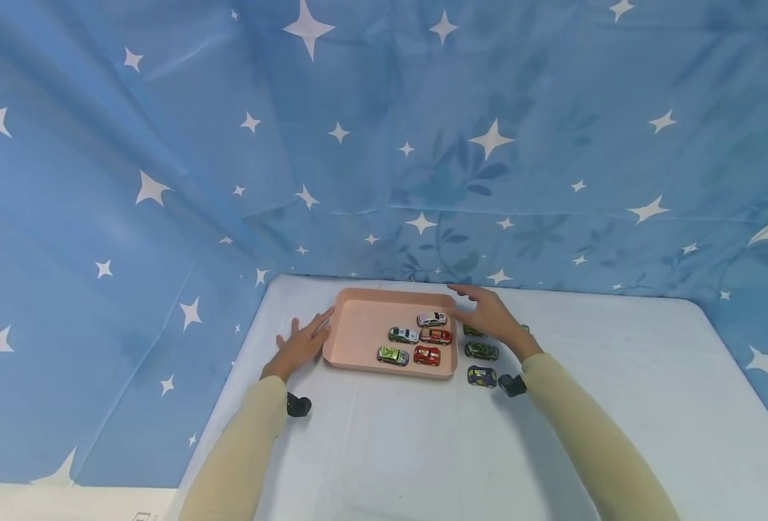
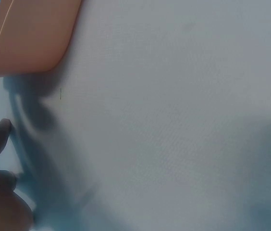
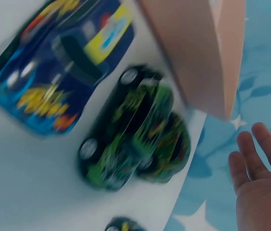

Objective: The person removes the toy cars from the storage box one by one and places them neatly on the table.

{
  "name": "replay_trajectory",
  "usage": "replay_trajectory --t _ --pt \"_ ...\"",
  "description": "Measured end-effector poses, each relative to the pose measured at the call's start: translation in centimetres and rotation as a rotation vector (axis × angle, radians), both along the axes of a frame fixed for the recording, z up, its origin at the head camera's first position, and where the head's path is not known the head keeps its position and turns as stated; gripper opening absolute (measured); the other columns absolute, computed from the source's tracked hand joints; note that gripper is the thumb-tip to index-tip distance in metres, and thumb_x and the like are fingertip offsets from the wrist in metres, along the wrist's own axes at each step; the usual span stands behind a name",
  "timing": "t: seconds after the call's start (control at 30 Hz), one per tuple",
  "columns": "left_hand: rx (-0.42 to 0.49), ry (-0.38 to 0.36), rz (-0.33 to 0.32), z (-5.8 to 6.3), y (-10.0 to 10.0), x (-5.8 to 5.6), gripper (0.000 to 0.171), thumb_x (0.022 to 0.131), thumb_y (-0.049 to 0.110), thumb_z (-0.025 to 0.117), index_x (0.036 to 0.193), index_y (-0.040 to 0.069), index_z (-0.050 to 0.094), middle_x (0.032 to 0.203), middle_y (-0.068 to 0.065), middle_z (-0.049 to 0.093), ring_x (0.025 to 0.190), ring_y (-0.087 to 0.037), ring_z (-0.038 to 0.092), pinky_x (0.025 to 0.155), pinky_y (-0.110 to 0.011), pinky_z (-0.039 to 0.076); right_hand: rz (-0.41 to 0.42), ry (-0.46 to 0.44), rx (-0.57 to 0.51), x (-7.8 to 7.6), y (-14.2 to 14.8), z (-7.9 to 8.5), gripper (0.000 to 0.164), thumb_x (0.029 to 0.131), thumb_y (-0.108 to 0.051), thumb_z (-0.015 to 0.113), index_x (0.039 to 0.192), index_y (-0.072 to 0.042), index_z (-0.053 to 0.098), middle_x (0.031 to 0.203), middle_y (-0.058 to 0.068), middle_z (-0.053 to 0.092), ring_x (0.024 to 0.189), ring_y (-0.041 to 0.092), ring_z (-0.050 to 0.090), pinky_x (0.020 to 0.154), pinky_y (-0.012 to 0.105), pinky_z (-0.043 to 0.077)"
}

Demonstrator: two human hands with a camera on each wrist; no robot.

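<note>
A shallow pink tray (image 1: 361, 333) lies on the white table with several toy cars in its right half, among them a white car (image 1: 432, 319), a bright green car (image 1: 393, 355) and a red car (image 1: 427, 355). At the tray's left edge is my left hand (image 1: 296, 352), fingers spread, fingertips at the rim. My right hand (image 1: 493, 318), holding nothing, hovers by the tray's upper right corner with fingers extended. Below it, outside the tray, are a dark blue car (image 3: 63, 67) and green camouflage cars, one (image 1: 481, 351) plainly visible, others partly hidden.
The white tabletop (image 1: 384, 434) extends in front of the tray and to its right. Behind and to the left hangs a blue curtain (image 1: 371, 181) with white stars. A black wrist camera (image 1: 511, 385) sits under the right wrist, near the blue car.
</note>
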State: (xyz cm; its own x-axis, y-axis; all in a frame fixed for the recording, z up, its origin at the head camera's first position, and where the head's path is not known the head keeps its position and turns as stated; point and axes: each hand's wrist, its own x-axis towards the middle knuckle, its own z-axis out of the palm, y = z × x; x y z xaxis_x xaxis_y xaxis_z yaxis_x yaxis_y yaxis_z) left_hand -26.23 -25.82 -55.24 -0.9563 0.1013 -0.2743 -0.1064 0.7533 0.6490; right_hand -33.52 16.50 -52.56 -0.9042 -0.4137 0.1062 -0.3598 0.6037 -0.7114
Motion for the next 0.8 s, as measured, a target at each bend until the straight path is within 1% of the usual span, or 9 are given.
replay_trajectory --t 0.1,0.27,0.5,0.63,0.8 --pt "-0.002 -0.002 0.001 -0.1 -0.1 0.0 0.057 0.117 0.05 0.034 0.172 0.04 0.023 0.177 -0.01 0.02 0.159 -0.047 -0.018 0.115 -0.077 -0.021 0.025 -0.018 -0.021 -0.1 -1.0 0.3 0.063 0.102 -0.031 0.077 0.154 -0.002 0.057 0.153 0.025 0.057 0.14 0.048 0.052 0.112 0.067 0.043" --pt "-0.006 -0.001 0.003 -0.2 -0.1 0.0 0.057 0.117 0.051 0.034 0.172 0.04 0.023 0.177 -0.01 0.021 0.16 -0.047 -0.019 0.115 -0.077 -0.021 0.069 -0.03 -0.05 -0.3 -2.6 0.5 0.063 0.102 -0.033 0.076 0.154 -0.002 0.057 0.155 0.023 0.055 0.141 0.046 0.052 0.111 0.066 0.045" --pt "-0.01 -0.01 0.004 -0.2 -0.1 -0.1 0.058 0.117 0.052 0.033 0.172 0.04 0.022 0.178 -0.009 0.02 0.16 -0.046 -0.019 0.115 -0.076 -0.021 0.117 -0.075 -0.102 -0.5 -4.8 0.7 0.063 0.103 -0.033 0.076 0.153 -0.001 0.057 0.15 0.025 0.058 0.137 0.044 0.057 0.11 0.061 0.048" --pt "-0.009 -0.013 0.005 -0.1 -0.1 -0.2 0.057 0.117 0.051 0.033 0.172 0.041 0.023 0.178 -0.008 0.02 0.16 -0.045 -0.019 0.116 -0.075 -0.022 0.142 -0.083 -0.122 -0.6 -5.9 0.4 0.06 0.103 -0.031 0.076 0.152 -0.001 0.059 0.148 0.027 0.06 0.135 0.044 0.058 0.109 0.059 0.051" --pt "-0.008 -0.017 0.009 0.1 0.1 -0.1 0.057 0.117 0.052 0.034 0.172 0.042 0.024 0.178 -0.007 0.02 0.16 -0.045 -0.019 0.116 -0.074 -0.021 0.165 -0.092 -0.104 -0.6 -7.1 0.1 0.057 0.102 -0.022 0.077 0.152 0.0 0.059 0.149 0.024 0.06 0.135 0.042 0.058 0.11 0.057 0.05"
